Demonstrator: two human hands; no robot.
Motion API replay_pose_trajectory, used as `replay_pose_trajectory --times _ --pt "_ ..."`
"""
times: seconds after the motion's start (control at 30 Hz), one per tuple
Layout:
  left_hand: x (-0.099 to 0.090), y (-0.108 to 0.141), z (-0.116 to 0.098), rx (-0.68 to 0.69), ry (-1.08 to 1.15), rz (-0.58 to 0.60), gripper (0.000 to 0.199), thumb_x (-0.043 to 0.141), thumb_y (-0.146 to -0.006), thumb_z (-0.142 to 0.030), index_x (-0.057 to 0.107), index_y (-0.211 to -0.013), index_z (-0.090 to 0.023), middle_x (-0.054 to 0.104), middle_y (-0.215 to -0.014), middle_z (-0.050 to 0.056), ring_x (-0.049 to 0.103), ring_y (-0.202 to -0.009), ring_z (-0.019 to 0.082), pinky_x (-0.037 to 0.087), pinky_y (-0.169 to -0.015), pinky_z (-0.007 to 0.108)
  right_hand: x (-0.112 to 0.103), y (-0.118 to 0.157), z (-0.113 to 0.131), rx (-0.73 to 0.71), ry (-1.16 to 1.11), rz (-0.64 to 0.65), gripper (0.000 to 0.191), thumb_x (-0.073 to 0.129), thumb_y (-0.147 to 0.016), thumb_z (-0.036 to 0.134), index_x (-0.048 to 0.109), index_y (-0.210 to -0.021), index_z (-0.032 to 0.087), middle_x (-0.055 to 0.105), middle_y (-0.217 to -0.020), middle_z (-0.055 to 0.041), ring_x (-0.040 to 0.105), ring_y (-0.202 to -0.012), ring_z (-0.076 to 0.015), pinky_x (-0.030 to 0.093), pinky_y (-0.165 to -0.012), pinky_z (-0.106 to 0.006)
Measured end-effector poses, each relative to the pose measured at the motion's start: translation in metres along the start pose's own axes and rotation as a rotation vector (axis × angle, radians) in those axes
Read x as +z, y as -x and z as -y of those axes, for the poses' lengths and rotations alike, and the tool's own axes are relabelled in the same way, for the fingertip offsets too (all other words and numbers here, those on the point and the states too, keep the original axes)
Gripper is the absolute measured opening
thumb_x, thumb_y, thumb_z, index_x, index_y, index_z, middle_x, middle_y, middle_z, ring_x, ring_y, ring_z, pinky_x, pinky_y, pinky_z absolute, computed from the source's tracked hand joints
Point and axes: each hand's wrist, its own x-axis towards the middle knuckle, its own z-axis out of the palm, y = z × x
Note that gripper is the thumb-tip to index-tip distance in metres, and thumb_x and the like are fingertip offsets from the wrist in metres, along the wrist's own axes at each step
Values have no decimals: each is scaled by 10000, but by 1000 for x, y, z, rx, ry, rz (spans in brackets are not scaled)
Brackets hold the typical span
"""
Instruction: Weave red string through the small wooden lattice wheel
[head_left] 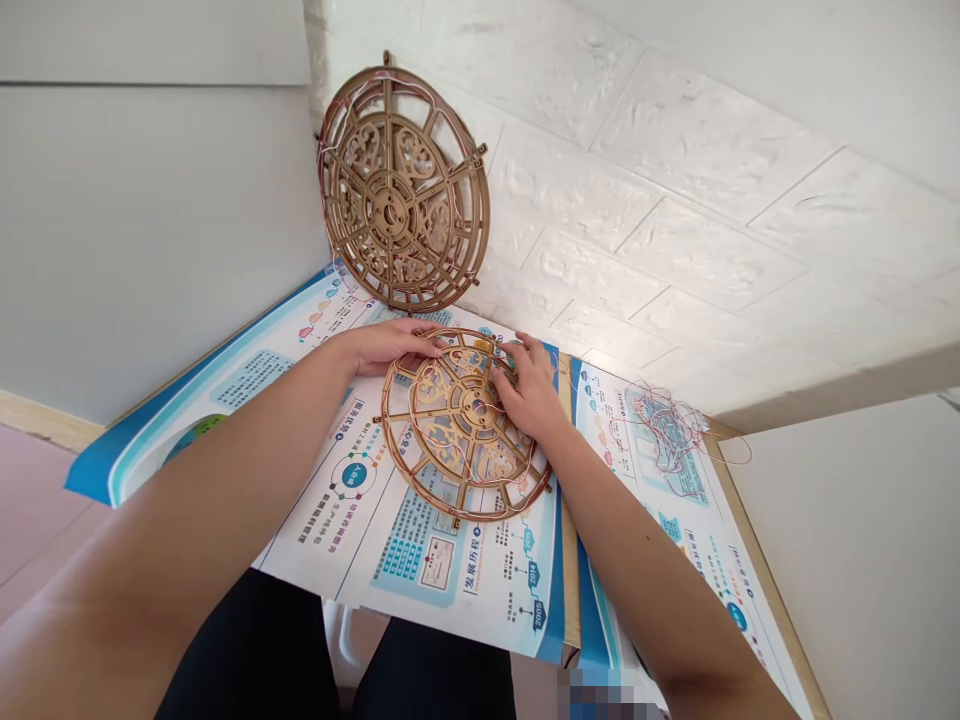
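Observation:
A round, bronze-coloured openwork frame with scroll patterns and spokes is tilted above the printed sheet in front of me. Thin reddish and white wires run along its rim and across its face. At its upper left, my left hand grips the rim, thumb in front and other fingers partly hidden behind. My right hand is closed over the upper right part, with its thumb and fingers bent at the spokes and rim near the wires. Whether it also pinches a wire is hidden.
Several similar round frames, wound with wire, lean stacked against the white brick-patterned wall. Blue and white printed sheets cover the table. A tangle of thin wire lies at the right. Grey panels stand on both sides.

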Motion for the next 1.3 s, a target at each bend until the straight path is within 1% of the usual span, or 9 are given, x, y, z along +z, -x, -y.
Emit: replay_pose_trajectory --times 0.17,0.37,0.5,0.63,0.77,0.9,1.03,1.2,1.3 --pt "0 0 0 -2 14 -11 510 790 -795 -81 667 -1279 -185 722 -1211 101 733 -952 185 594 -896 289 -1 -1 0 13 -5 -25 437 475 -981 363 550 -1393 236 447 -1514 -166 411 -1422 -359 335 -1177 -626" --pt "-2 0 0 -3 13 -12 527 810 -788 -86 663 -1285 -179 722 -1214 101 734 -956 183 598 -914 294 0 0 -2 7 104 -50 579 474 -964 326 428 -1530 212 449 -1519 -180 407 -1426 -361 334 -1174 -618" --pt "-1 1 -1 2 63 9 557 810 -782 -75 656 -1309 -165 713 -1247 117 734 -964 189 606 -875 280 0 2 -2 -32 208 -224 688 461 -898 198 345 -1575 246 388 -1567 -161 415 -1420 -350 370 -1137 -602" --pt "-3 2 -1 9 111 29 511 751 -817 -51 662 -1307 -162 728 -1215 117 733 -974 208 609 -866 301 1 1 2 -102 250 -320 742 461 -832 129 370 -1557 258 353 -1584 -160 444 -1392 -356 390 -1104 -594" --pt "-7 1 0 27 131 1 490 692 -809 -9 689 -1273 -166 729 -1215 115 732 -945 204 614 -826 301 -7 -11 6 -208 260 -268 682 459 -757 57 504 -1415 230 466 -1504 -158 525 -1296 -309 433 -1063 -528" --pt "-9 1 0 33 159 -14 479 704 -776 17 711 -1220 -160 732 -1194 124 737 -916 193 626 -807 299 -41 -44 0 -273 274 -182 470 456 -692 31 646 -1097 174 646 -1213 -161 609 -1085 -293 484 -912 -444" --pt "-8 3 -1 11 150 -23 454 705 -773 23 718 -1191 -156 743 -1150 118 737 -838 189 635 -734 297 -92 -89 -7 -115 222 -157 187 456 -684 58 581 -707 195 633 -772 -73 590 -759 -232 447 -715 -361" --pt "-6 5 -3 5 141 -22 461 732 -783 4 719 -1213 -162 730 -1208 118 741 -884 187 639 -772 291 -145 -131 5 115 -337 -333 302 489 -809 181 382 -530 221 331 -501 13 334 -461 -125 310 -518 -289" --pt "-5 6 -4 2 120 -15 483 728 -795 -6 707 -1249 -173 722 -1244 116 742 -915 191 641 -795 293 -165 -132 31 88 -711 -396 403 537 -872 294 278 -569 233 213 -509 42 197 -431 -101 225 -462 -270"
